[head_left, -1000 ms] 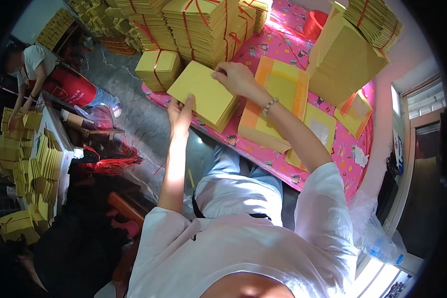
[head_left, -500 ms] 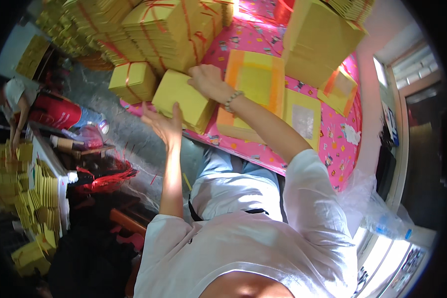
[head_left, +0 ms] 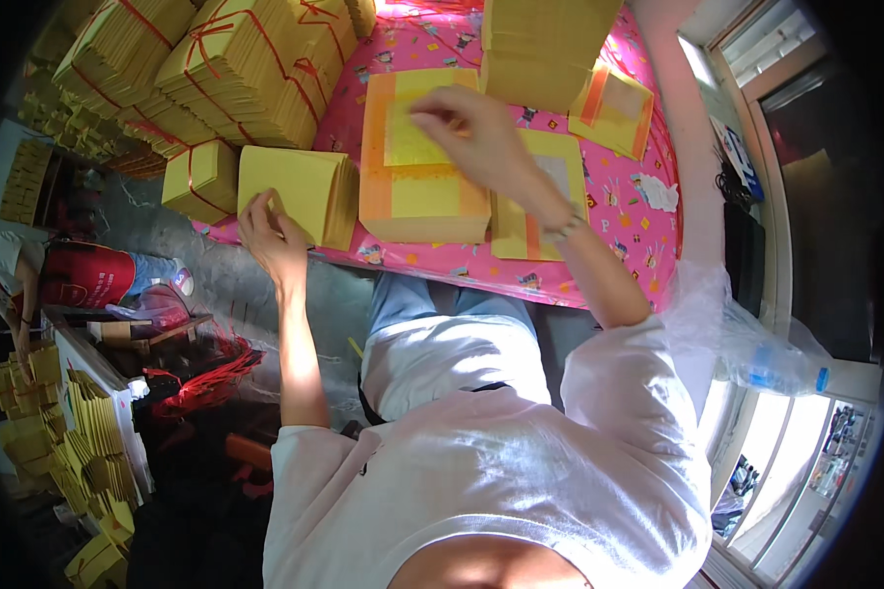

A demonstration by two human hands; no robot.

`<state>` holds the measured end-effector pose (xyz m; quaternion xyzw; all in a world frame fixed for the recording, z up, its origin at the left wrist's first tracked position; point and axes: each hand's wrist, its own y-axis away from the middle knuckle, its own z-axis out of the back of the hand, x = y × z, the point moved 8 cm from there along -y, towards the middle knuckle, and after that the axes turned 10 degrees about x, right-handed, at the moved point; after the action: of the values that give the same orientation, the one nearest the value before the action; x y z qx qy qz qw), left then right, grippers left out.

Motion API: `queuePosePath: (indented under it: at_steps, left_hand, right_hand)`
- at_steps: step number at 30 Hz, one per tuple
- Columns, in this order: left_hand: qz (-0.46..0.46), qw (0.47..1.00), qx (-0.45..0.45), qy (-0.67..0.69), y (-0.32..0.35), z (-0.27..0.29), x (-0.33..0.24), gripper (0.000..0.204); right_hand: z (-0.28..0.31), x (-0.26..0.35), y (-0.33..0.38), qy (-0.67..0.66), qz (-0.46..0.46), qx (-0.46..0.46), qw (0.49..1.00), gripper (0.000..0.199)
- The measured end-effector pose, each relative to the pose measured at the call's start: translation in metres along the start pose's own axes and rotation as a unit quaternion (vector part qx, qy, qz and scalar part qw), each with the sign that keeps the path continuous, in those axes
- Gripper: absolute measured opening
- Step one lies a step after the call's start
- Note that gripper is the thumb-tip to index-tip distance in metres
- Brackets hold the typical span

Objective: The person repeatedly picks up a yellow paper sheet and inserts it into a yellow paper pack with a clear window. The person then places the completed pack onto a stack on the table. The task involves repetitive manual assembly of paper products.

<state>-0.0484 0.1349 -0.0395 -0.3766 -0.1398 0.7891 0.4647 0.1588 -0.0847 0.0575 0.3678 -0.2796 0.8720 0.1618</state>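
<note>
A loose stack of yellow paper (head_left: 285,177) stands near the front edge of the pink table covering. Against its near left corner rests my left hand (head_left: 273,236), fingers spread and slightly bent. My right hand (head_left: 476,137) hovers over a wider yellow stack with orange side bands (head_left: 425,201). Its fingers are curled together in a pinch; whatever may be between them is hidden. Left of the loose stack, a small yellow bundle tied with red string (head_left: 202,182) stands close beside it.
Tall red-tied yellow paper stacks (head_left: 246,74) rise at the back left. A large yellow block (head_left: 540,49) stands at the back, and a banded flat piece (head_left: 614,110) lies right of it. Another person (head_left: 79,275) works at a side table at far left. A clear bottle (head_left: 776,368) lies at right.
My right hand has left the loose stack's top and moved right, over the orange-banded stack. My left hand now touches the loose stack, whose sheets sit turned differently. The view has shifted.
</note>
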Motion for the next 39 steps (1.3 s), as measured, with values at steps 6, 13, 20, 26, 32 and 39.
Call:
queuePosePath:
  at_steps: [6,13,20,26,32,39]
  left_hand:
    - [-0.013,0.998,-0.042,-0.055,0.000,0.014,-0.016,0.032]
    - [-0.029,0.999,-0.043,-0.016,-0.001,0.023,-0.037,0.032]
    - [-0.151,0.982,-0.012,0.113,0.019,0.027,-0.127,0.031]
    - [-0.263,0.878,0.292,0.274,0.083,-0.057,-0.235,0.034]
    - [-0.204,0.872,0.367,0.251,0.112,-0.126,-0.246,0.042]
    - [-0.154,0.882,0.364,0.257,0.110,-0.147,-0.235,0.033]
  right_hand:
    - [0.060,-0.071,0.117,0.000,-0.153,-0.045,0.987,0.017]
    - [0.073,-0.091,0.216,0.038,-0.233,-0.074,0.969,0.017]
    - [0.066,-0.061,0.234,0.238,-0.117,0.022,0.964,0.043]
    - [0.053,-0.087,0.240,0.269,-0.106,0.049,0.956,0.041]
    - [0.055,-0.094,0.240,0.252,-0.108,0.061,0.960,0.033]
    - [0.062,-0.106,0.234,0.178,-0.145,0.058,0.972,0.019]
